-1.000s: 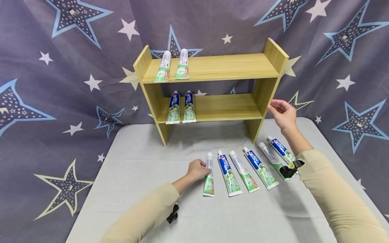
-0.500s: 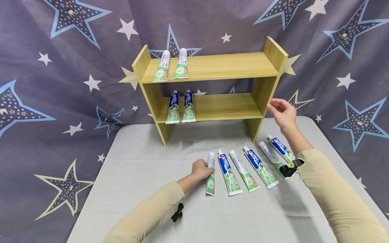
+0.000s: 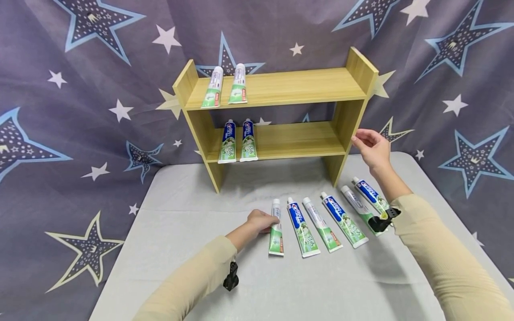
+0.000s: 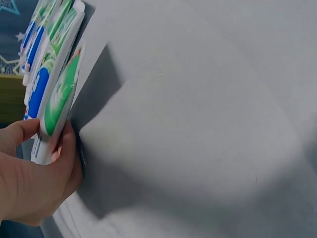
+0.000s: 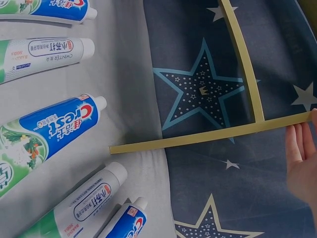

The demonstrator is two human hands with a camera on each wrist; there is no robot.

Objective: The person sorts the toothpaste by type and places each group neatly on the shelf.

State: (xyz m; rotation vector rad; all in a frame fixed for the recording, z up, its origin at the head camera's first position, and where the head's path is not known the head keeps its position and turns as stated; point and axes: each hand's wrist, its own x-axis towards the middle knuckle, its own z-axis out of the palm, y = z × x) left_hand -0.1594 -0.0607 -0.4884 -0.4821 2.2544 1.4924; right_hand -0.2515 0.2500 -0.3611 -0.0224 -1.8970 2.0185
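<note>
My left hand point(image 3: 259, 221) pinches a white-and-green toothpaste tube point(image 3: 276, 243) between thumb and fingers, low at the left end of a row on the table. The left wrist view shows its green end point(image 4: 62, 96) pointing away from the hand. My right hand point(image 3: 374, 149) grips the front edge of the wooden shelf's right side panel point(image 3: 355, 120) with thumb and fingertips. Beside the held tube lies a blue-and-green Crest toothpaste tube point(image 3: 303, 227), then a white-and-green tube point(image 3: 322, 225), another Crest tube point(image 3: 344, 219) and two more, partly hidden by my right wrist.
The two-tier wooden shelf point(image 3: 297, 87) stands at the back of the grey-covered table point(image 3: 180, 232). Two white-and-green tubes point(image 3: 212, 88) lie on its upper board, at the left. Two Crest tubes point(image 3: 228, 141) lie on the lower board. A star-patterned curtain point(image 3: 108, 147) hangs behind.
The tube in my left hand shifted slightly right and tipped onto its side, then came back left with its printed face up. My right hand stays on the shelf panel.
</note>
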